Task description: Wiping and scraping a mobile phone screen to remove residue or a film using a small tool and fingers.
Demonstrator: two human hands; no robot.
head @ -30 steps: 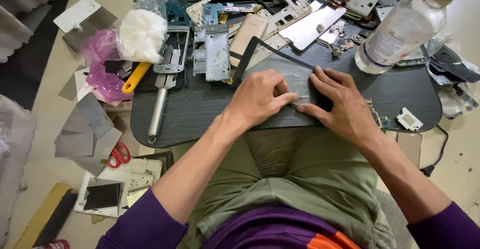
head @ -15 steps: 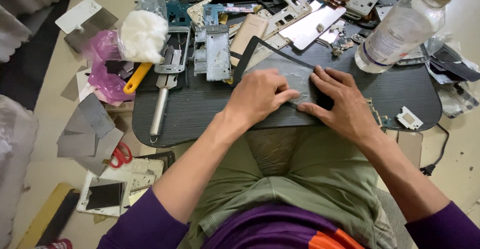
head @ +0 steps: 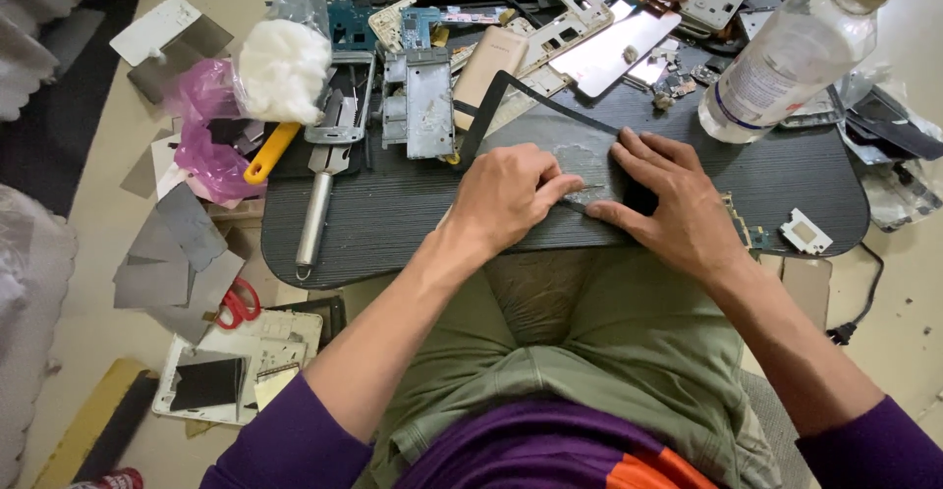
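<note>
Pressing flat screen panel (head: pixel 550 160) at table edge (head: pixel 393 268): left hand (head: pixel 511 199) fingers pinched, right hand (head: pixel 678 209) fingers spread.

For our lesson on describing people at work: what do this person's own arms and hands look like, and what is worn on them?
Both arms are bare from above the elbow down, with purple sleeves pushed up high. The left hand and right hand are bare too: no gloves, and no rings, watch or bracelet that can be seen from this view. No cables or markings show on either arm.
</note>
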